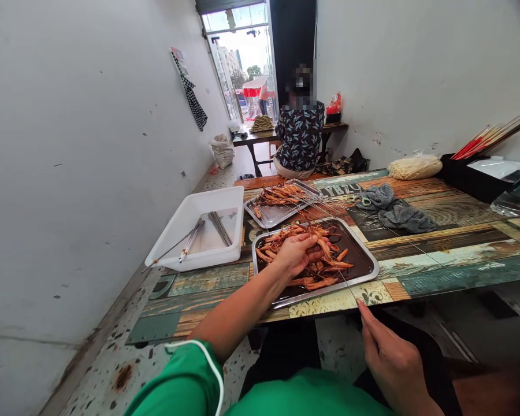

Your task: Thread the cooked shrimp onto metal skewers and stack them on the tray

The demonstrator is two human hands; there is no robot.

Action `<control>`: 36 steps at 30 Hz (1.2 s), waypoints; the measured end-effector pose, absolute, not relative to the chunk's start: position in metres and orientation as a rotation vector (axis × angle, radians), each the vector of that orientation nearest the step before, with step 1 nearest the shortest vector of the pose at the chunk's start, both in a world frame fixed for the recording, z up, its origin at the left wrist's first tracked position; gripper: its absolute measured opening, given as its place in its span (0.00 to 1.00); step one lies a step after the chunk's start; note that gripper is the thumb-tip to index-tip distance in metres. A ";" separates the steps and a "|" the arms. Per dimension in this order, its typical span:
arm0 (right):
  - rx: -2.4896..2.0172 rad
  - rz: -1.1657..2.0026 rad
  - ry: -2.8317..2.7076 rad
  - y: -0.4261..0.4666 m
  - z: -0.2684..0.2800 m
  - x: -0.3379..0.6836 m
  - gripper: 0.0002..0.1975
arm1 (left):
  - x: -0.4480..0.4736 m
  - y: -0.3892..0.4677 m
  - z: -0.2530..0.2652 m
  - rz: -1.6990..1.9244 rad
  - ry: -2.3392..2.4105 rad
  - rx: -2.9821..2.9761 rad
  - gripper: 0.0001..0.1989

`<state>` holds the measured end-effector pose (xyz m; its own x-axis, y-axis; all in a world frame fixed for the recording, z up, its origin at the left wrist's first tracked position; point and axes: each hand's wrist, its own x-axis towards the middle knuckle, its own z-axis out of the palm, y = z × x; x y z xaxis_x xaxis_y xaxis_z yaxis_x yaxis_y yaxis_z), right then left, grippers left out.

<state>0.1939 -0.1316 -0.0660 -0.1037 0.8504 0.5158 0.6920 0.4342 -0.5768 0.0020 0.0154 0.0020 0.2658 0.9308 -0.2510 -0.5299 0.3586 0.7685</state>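
My left hand is closed round a long reddish-brown piece of meat, above a metal tray of similar pieces in dark liquid. The exact kind of meat is hard to make out. Nearer the table's front edge, my right hand pinches the end of a thin metal skewer. The skewer slants up and left to the meat in my left hand; whether its tip has gone in is hidden.
Behind stands a second tray with meat and skewers. A white tub at left holds metal skewers. Grey cloths lie at right, near a black box of sticks. Farther back, a person sits at another table.
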 end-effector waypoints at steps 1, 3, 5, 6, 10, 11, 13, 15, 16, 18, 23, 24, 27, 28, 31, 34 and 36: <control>-1.310 0.337 -1.787 -0.131 -0.065 0.192 0.19 | 0.002 0.016 0.002 1.079 0.779 0.616 0.05; -1.313 0.655 -1.589 -0.130 -0.060 0.189 0.16 | 0.001 0.016 0.003 1.081 0.779 0.610 0.06; -1.276 1.129 -1.277 -0.128 -0.055 0.187 0.17 | 0.000 0.016 0.005 1.075 0.777 0.605 0.07; -1.217 1.376 -1.096 -0.127 -0.052 0.187 0.17 | 0.000 0.017 0.006 1.069 0.776 0.604 0.08; -0.816 1.881 -0.611 -0.122 -0.047 0.190 0.14 | -0.003 0.018 0.007 1.037 0.760 0.603 0.08; -0.798 1.893 -0.602 -0.122 -0.048 0.190 0.14 | -0.003 0.018 0.006 1.031 0.756 0.602 0.08; -0.941 1.785 -0.736 -0.121 -0.050 0.191 0.15 | -0.003 0.018 0.005 1.026 0.750 0.603 0.08; -1.184 1.422 -1.055 -0.120 -0.055 0.193 0.16 | -0.003 0.018 0.004 1.026 0.753 0.603 0.07; -1.265 1.163 -1.244 -0.120 -0.057 0.195 0.15 | -0.002 0.018 0.003 1.029 0.758 0.599 0.07; -1.325 0.660 -1.582 -0.119 -0.063 0.199 0.16 | -0.001 0.018 0.002 1.036 0.764 0.589 0.07; -1.327 0.318 -1.836 -0.115 -0.067 0.199 0.19 | 0.001 0.016 0.002 1.037 0.754 0.590 0.08; -1.311 0.402 -1.775 -0.115 -0.066 0.197 0.18 | 0.001 0.015 0.002 1.037 0.754 0.593 0.08; -1.310 0.901 -1.429 -0.113 -0.057 0.190 0.18 | 0.001 0.014 0.003 1.033 0.754 0.602 0.07; -1.295 1.119 -1.282 -0.113 -0.054 0.189 0.19 | 0.001 0.013 0.004 1.031 0.754 0.605 0.07; -1.118 1.663 -0.881 -0.109 -0.045 0.190 0.22 | 0.001 0.013 0.003 1.029 0.759 0.616 0.06; -0.930 1.919 -0.689 -0.104 -0.043 0.195 0.19 | 0.002 0.013 0.003 1.029 0.772 0.611 0.08; -0.905 1.963 -0.669 -0.102 -0.045 0.197 0.19 | 0.002 0.013 0.003 1.031 0.782 0.605 0.09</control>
<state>0.1968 -0.1023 -0.0447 -0.3756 0.8619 -0.3407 -0.4740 -0.4946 -0.7285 0.0024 0.0131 0.0031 0.2962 0.9133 -0.2796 -0.5156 0.3993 0.7581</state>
